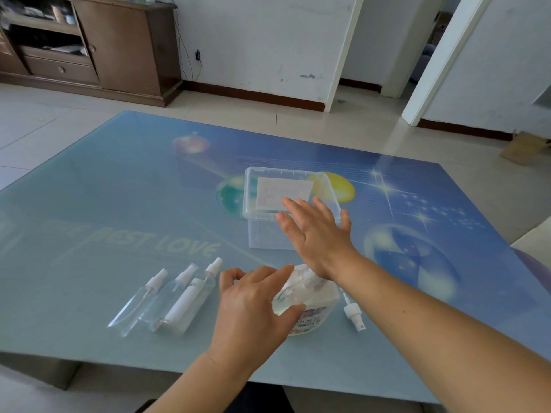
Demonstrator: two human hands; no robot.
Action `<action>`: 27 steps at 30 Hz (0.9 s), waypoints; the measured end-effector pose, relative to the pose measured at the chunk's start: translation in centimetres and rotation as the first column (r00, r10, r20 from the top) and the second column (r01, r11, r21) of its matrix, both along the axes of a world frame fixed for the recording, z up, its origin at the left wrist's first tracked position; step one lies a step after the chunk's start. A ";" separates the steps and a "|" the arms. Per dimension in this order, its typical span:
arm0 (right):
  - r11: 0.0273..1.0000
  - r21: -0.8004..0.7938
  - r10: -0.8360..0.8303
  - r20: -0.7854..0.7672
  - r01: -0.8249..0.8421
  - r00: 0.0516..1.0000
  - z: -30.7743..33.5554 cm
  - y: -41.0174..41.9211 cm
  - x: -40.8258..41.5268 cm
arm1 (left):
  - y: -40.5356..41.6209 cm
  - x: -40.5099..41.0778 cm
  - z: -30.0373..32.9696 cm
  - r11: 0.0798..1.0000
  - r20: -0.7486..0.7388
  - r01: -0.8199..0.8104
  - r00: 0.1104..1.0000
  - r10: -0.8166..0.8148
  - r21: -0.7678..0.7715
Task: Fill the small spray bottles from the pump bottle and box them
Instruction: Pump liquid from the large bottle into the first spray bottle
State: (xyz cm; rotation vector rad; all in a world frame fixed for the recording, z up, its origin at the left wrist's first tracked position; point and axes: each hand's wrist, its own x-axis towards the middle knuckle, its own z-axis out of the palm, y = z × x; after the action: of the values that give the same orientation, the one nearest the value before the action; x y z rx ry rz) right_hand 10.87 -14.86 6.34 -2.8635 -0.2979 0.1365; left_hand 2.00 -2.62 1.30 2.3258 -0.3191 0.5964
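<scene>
Pump bottle (pixel 307 299) sits near the table's front edge, partly under the left hand (pixel 253 305); thumb on the bottle's near shoulder, fingers loosely curved over its top, touching more than clamping, though full wrap can't be told. Right hand (pixel 316 231) hovers flat, fingers spread and straight, gripping nothing, just beyond the bottle and over the near rim of the clear box (pixel 289 210), which looks lidded. Left of the left hand: 3 small spray bottles (pixel 167 299) lying side by side, touching, plus a white tube (pixel 185 302) on top of them. Right of the pump bottle: 1 loose spray head (pixel 353 314). Likely step: open the box or steady the pump bottle. To do it well, hold the bottle firmly upright with the left hand and lift the lid straight off. All on the blue glass table (pixel 104 204).
</scene>
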 end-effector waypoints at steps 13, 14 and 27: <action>0.999 0.010 0.034 0.059 -0.034 0.998 1.2 0.3 0.0 | 0.2 0.1 0.6 1.000 -0.035 0.006 0.999 -0.006 -0.003; 1.000 0.009 0.028 0.051 -0.028 0.998 1.0 0.2 0.1 | 0.2 0.2 0.5 1.000 -0.034 0.011 0.999 -0.011 -0.005; 0.999 0.043 0.020 0.041 -0.022 0.999 1.2 0.4 0.3 | 0.2 0.3 0.8 1.000 -0.024 -0.004 1.000 0.004 0.014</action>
State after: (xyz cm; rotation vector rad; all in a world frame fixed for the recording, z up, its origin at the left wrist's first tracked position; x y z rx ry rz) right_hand 11.14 -14.46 7.55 -2.8233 -0.3355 0.0747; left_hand 2.29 -2.37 2.07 2.3459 -0.3084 0.5694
